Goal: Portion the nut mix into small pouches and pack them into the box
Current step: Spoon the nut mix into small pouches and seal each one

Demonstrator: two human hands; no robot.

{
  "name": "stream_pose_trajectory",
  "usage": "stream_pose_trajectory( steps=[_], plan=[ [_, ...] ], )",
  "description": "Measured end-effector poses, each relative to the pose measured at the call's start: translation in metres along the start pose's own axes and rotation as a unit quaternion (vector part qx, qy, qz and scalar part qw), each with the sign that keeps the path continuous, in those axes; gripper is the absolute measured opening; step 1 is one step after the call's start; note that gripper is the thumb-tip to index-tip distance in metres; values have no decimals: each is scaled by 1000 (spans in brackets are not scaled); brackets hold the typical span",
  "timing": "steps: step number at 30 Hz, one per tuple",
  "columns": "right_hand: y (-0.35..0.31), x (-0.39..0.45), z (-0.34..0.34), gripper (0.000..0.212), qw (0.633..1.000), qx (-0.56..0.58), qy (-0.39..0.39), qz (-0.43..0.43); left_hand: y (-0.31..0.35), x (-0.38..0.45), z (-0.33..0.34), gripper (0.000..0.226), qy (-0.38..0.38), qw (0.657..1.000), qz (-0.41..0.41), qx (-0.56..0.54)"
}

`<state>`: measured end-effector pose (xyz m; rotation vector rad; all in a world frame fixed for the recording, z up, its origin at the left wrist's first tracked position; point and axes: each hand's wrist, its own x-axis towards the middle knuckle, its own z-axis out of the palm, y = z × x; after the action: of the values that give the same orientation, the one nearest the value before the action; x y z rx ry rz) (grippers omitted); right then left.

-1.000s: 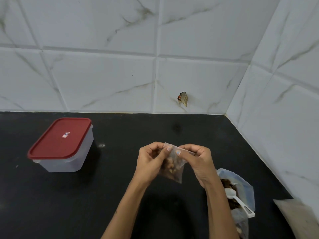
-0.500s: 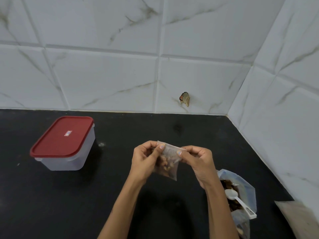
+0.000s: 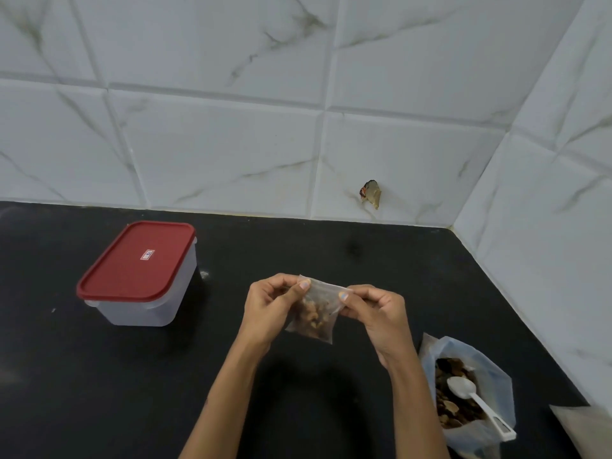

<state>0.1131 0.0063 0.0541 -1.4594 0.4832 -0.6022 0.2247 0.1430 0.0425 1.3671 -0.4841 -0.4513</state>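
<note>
A small clear pouch (image 3: pixel 316 314) with nuts in its lower part hangs above the black counter (image 3: pixel 298 253). My left hand (image 3: pixel 270 308) pinches its top left corner and my right hand (image 3: pixel 377 314) pinches its top right corner. A large open plastic bag of nut mix (image 3: pixel 467 402) stands at the lower right with a white plastic spoon (image 3: pixel 477 402) lying in it. The box (image 3: pixel 140 276), translucent with a shut red lid, stands on the counter at the left, well apart from both hands.
White marble-look tiled walls (image 3: pixel 231 144) close the back and the right side and meet in a corner. A small torn scrap (image 3: pixel 370 193) sticks to the back wall. A pale flat bag (image 3: pixel 586 429) lies at the far lower right.
Both hands with the pouch have drifted slightly left and up. The pouch's top edge now looks pulled flatter between the fingers.
</note>
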Motion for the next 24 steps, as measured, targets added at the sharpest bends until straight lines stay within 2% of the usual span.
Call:
stream_pose_trajectory(
  steps=[10,17,21,24],
  plan=[
    [36,41,71,17,995,0,-6,105,-19,35,-50,21,75,991,-114,-12],
    [60,93,118,14,981,-64,73,167,-43,91,-82,23,108,970,-217,-23],
    [79,118,134,18,970,-119,107,184,-55,115,-91,19,112,962,-247,19],
    [89,133,139,18,961,-142,132,197,-57,127,-94,51,126,960,-248,30]
  ],
)
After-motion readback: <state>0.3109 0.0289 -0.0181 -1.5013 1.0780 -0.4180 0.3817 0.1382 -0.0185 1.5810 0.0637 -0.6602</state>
